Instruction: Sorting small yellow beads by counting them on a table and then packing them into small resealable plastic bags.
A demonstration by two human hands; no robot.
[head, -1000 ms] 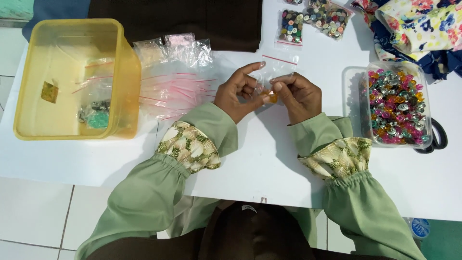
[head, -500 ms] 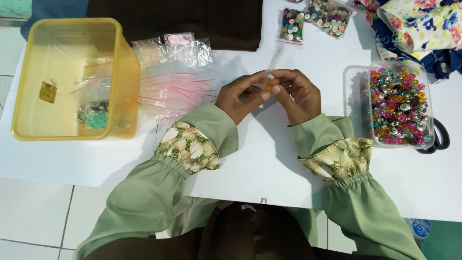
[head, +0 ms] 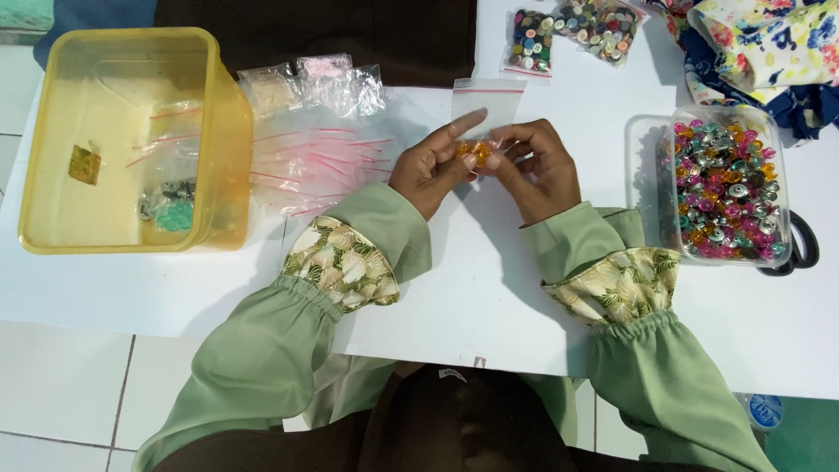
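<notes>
Here, over the white table (head: 489,288), my left hand (head: 433,170) and right hand (head: 537,170) pinch a small clear zip bag (head: 485,105), its red strip uppermost, with orange beads (head: 476,151) bunched between my fingertips. Both grips closed on the bag. I judge it featherlight, limp and slick; best held at the mouth edges. Tub of mixed beads (head: 725,188) sits right.

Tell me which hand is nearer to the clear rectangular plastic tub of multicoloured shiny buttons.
Right. The right hand lies just beside the clear rectangular plastic tub of multicoloured shiny buttons, with bare white table between; the left hand sits farther off, beyond the right.
</notes>
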